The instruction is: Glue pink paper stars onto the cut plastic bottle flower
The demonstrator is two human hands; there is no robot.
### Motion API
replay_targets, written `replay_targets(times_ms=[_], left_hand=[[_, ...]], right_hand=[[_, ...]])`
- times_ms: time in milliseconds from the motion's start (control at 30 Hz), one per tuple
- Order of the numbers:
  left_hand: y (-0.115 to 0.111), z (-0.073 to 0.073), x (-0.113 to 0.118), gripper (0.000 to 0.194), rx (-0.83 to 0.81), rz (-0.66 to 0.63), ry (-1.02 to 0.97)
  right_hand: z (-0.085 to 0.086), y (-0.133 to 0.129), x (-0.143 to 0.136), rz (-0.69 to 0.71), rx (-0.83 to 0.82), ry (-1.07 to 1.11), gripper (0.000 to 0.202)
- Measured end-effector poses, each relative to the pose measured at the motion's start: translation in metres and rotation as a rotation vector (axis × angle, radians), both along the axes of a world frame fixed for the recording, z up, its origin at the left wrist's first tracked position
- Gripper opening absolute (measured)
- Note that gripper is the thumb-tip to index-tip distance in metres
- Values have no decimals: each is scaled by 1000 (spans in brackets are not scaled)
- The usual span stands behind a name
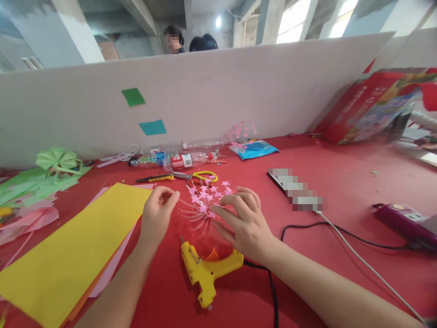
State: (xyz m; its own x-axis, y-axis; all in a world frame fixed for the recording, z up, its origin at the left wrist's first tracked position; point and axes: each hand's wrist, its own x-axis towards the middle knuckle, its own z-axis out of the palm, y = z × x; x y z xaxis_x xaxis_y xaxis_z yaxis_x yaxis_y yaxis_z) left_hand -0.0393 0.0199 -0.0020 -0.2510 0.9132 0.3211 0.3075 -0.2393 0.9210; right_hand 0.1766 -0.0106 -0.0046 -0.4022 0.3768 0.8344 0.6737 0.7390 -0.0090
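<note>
A clear plastic piece cut into thin curling strips, dotted with pink paper stars (209, 197), stands on the red table between my hands. My left hand (160, 206) is at its left, thumb and forefinger pinched at the end of a clear strip. On the other side my right hand (244, 218) has its fingers apart, a fingertip touching the stars. Right below lies a yellow glue gun (213, 269), its nozzle pointing up and left. Scissors with yellow handles (205, 175) and a yellow utility knife (155, 178) are just behind the stars.
Yellow paper sheets (78, 246) lie at left, beside green paper pieces (56, 166). Plastic bottles (180, 161) and a blue wipes pack (256, 149) line the white partition (205, 95). A phone (293, 189) with a white cable and a purple device (406, 223) are at right.
</note>
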Motion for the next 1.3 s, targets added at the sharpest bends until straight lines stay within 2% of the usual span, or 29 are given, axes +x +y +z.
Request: replay_targets(times_ms=[267,567,700,900,1033,1133,1233,1300], left_hand=[[-2,1,7,24,-36,-56,-23],[-6,3,11,25,-64,-102,-8],[-6,3,11,23,-44,-75,7],[-8,5,6,20,35,31,42],[-13,12,6,14,111,47,-53],[-21,20,10,11,141,-33,-181],[-30,26,15,27,156,-126,-227],[-32,27,16,38,165,-117,-196]], right_hand=[[2,1,-2,14,12,17,8],[2,-1,-1,19,-50,7,12],[3,-1,0,27,-67,6,17],[6,-1,1,43,-61,22,18],[8,-2,2,47,-56,42,17],[10,-5,3,64,-37,73,18],[12,-8,4,84,-17,128,20],[13,-9,5,99,-5,153,21]])
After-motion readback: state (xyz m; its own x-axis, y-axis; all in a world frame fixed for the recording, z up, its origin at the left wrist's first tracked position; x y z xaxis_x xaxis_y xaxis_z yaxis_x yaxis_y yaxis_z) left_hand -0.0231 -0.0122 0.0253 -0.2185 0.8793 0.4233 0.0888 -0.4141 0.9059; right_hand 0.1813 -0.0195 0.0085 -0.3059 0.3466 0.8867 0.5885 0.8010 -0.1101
